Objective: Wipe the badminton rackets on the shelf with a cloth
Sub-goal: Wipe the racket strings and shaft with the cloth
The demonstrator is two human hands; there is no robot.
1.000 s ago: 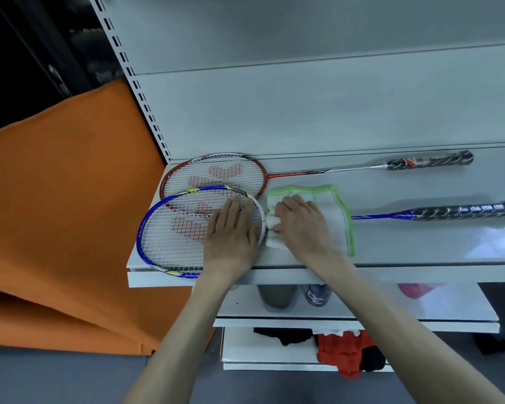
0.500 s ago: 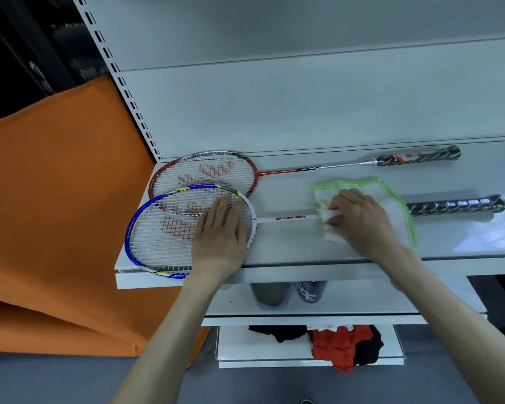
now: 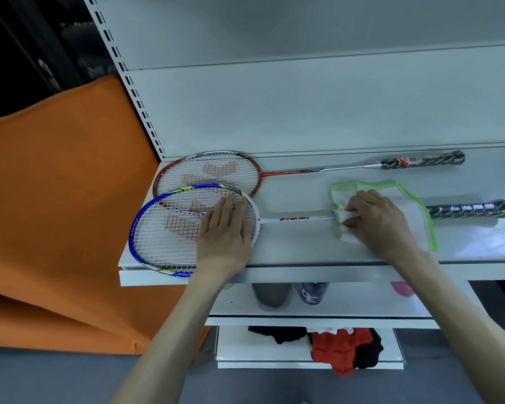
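The blue-framed racket [image 3: 169, 228] lies flat along the front of the white shelf [image 3: 303, 252], head to the left, its black-wrapped grip far right. Its head overlaps the red-framed racket [image 3: 213, 173] lying behind it. A white cloth [image 3: 403, 205] with green edging is bunched over the blue racket's shaft, apparently wrapped round it.

Red lettering is printed along the white shaft of the blue racket [image 3: 293, 219]; too small to be read. Large pale letters, seemingly "CE", are seen on a dark bottle [image 3: 311, 293] on the lower shelf [image 3: 362, 304]. Red logo marks are painted on both string beds; no words.
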